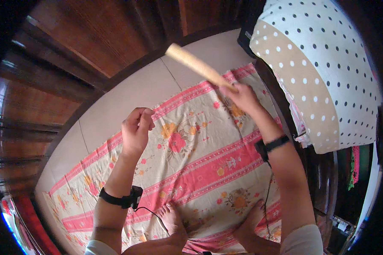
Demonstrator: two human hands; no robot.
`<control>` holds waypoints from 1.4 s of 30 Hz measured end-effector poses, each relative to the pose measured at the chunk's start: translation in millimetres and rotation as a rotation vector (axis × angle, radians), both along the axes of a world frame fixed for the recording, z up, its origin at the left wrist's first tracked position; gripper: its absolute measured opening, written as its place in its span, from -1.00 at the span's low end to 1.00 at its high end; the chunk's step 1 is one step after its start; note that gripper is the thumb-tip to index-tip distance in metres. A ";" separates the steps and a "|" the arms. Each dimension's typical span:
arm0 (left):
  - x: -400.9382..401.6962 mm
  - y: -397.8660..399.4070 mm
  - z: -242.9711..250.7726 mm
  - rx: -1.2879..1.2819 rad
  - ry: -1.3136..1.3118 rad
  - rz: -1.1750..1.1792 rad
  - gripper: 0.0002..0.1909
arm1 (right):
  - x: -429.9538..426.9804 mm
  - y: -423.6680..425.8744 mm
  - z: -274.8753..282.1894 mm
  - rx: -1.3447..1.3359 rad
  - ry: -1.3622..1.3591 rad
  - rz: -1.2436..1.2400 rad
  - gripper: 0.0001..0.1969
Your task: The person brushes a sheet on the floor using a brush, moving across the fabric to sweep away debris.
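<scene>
My right hand (237, 95) grips the narrow end of a pale wooden bat-like stick (196, 65), raised above the far edge of a floral cloth and slanting up to the left. The stick looks slightly blurred. Closed into a loose fist, my left hand (138, 122) is held up over the cloth's far border, and I see nothing in it. Below both hands a cream and pink floral cloth (199, 167) lies wrinkled on the floor, with my bare feet on its near part. Each forearm wears a black strap with a small device and a cable.
Dark wooden panelled doors (92, 41) stand beyond a strip of tiled floor (140, 81). At the right, a polka-dot cloth (325, 73) covers a piece of furniture beside the floral cloth. Something red (35, 220) shows at the lower left.
</scene>
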State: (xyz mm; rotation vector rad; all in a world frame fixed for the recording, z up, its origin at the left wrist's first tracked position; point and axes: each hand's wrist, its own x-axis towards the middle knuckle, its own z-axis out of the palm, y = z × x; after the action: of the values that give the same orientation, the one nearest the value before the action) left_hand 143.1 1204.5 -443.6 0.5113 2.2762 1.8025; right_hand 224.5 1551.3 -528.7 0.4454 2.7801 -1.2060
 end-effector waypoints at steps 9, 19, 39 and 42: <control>-1.5 -11.4 9.3 -0.054 0.038 0.018 -0.74 | 58.9 -75.5 -16.5 -0.121 -0.505 0.784 -0.45; -0.1 -66.5 11.4 -0.132 0.078 0.103 -0.77 | -5.8 -111.7 16.1 -0.214 0.079 0.211 -0.56; -4.6 -112.5 20.6 -0.057 0.070 0.225 -0.76 | 8.3 -235.1 -7.1 -0.171 -0.294 0.901 -0.50; -3.1 -104.8 19.5 -0.051 0.079 0.205 -0.77 | 29.3 -244.0 -22.2 -0.068 -0.392 1.005 -0.46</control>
State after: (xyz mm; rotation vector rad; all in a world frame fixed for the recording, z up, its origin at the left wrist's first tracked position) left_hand 140.0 1099.6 -424.1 0.3576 2.5022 1.8393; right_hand 253.8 1307.2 -551.0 -0.6004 2.0966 -0.8127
